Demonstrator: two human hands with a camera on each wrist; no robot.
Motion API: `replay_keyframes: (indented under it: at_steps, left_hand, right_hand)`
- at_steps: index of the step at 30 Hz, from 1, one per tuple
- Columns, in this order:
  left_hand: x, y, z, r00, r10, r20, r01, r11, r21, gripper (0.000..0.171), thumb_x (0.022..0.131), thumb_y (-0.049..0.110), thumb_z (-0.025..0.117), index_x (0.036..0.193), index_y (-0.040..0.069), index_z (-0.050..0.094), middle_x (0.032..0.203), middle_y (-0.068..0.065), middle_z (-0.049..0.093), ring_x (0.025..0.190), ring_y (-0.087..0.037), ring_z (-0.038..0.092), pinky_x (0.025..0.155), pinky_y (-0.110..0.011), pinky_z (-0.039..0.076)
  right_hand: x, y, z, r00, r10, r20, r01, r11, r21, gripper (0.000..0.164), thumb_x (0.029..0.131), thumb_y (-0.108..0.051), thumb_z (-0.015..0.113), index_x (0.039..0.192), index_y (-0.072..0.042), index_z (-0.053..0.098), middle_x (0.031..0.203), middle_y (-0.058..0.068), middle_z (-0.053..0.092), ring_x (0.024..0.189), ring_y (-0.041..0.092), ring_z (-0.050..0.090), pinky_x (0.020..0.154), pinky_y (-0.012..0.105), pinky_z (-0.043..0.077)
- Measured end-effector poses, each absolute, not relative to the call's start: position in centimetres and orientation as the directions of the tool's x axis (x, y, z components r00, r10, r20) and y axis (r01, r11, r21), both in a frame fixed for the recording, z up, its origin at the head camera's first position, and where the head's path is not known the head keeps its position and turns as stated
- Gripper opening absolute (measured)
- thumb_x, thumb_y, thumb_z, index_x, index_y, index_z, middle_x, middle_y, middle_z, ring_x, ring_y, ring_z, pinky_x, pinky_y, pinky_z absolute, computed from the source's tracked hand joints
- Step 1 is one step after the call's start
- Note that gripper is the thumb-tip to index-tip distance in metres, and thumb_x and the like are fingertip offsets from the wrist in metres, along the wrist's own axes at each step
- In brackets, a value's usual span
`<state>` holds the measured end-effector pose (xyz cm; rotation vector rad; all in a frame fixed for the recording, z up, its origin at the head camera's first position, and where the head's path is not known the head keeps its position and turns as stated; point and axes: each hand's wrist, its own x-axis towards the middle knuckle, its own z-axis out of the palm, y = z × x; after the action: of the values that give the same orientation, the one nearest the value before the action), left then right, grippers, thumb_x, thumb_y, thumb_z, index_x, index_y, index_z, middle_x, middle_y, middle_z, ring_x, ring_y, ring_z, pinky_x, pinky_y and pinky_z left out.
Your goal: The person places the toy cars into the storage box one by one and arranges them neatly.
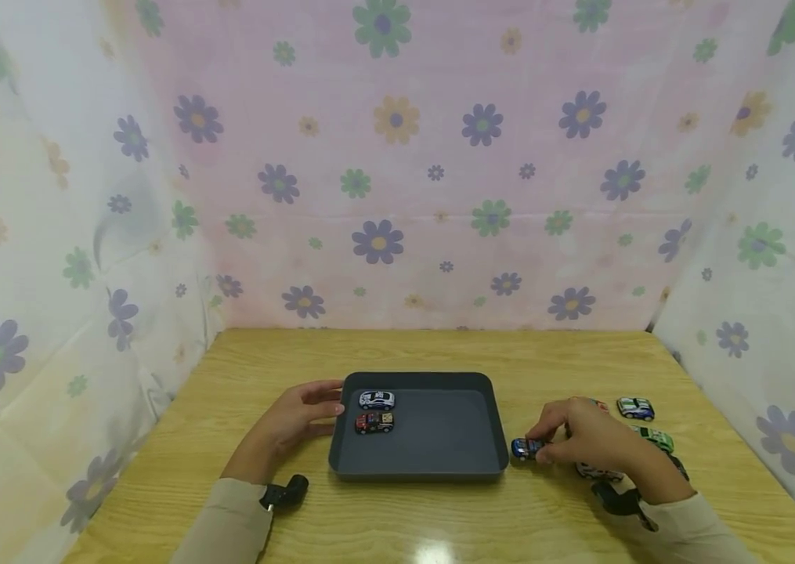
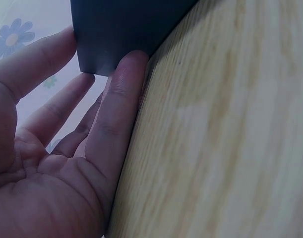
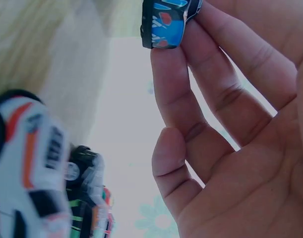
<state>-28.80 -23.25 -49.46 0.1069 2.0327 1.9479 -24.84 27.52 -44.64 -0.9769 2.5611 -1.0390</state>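
My left hand [image 1: 293,419] is at the left side of a dark grey tray [image 1: 439,439]. Its fairly straight fingertips touch the tray's outer wall [image 2: 116,34] in the left wrist view. To the right of the tray, my right hand [image 1: 594,439] pinches a small blue toy car [image 1: 524,449] between thumb and fingers, close to the tray's right edge. Part of this car is hidden by the fingers. Inside the tray, at its left end, a white and blue toy car [image 1: 376,400] lies behind a red and black toy car [image 1: 373,424].
Several more toy cars surround my right hand on the wooden table [image 1: 284,352]. Among them are a white, green and blue one [image 1: 635,408] and a green one [image 1: 653,438]; others are partly hidden by the hand. Flower-patterned curtains [image 1: 432,235] hang behind and at both sides.
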Motion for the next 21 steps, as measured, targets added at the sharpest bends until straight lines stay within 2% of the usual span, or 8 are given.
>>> replay_keyframes:
  at_steps: [6, 14, 21]
  left_hand:
    - [-28.8, -23.2, -49.2, -0.945, 0.274, -0.177, -0.164, 0.069, 0.984, 0.065, 0.095, 0.012, 0.077, 0.153, 0.007, 0.048, 0.152, -0.024, 0.051, 0.123, -0.031, 0.065, 0.097, -0.046, 0.061]
    - [-28.7, -23.1, -49.2, -0.947, 0.268, -0.179, -0.165, 0.072, 0.984, 0.066, 0.095, 0.013, 0.077, 0.153, 0.006, 0.048, 0.151, -0.024, 0.051, 0.123, -0.030, 0.065, 0.097, -0.046, 0.061]
    - [-28.8, -23.2, -49.2, -0.946, 0.269, -0.178, -0.165, 0.071, 0.984, 0.065, 0.095, 0.013, 0.077, 0.153, 0.006, 0.048, 0.151, -0.024, 0.051, 0.123, -0.030, 0.065, 0.097, -0.045, 0.061]
  right_hand:
    - [-25.0, 27.3, -43.6, -0.748, -0.656, 0.097, -0.549, 0.530, -0.647, 0.024, 0.090, -0.031, 0.082, 0.112, -0.023, 0.081, 0.101, -0.009, 0.072, 0.091, 0.007, 0.069, 0.072, 0.030, 0.062]
    - [-25.6, 26.2, -42.3, -0.736, -0.664, 0.129, -0.599, 0.551, -0.582, 0.023, 0.089, -0.032, 0.083, 0.112, -0.028, 0.081, 0.100, -0.016, 0.071, 0.093, 0.004, 0.067, 0.081, 0.041, 0.062]
    - [-26.1, 24.5, -41.6, -0.714, -0.690, 0.116, -0.617, 0.543, -0.569, 0.023, 0.089, -0.033, 0.084, 0.111, -0.031, 0.080, 0.098, -0.017, 0.070, 0.091, 0.002, 0.066, 0.081, 0.034, 0.061]
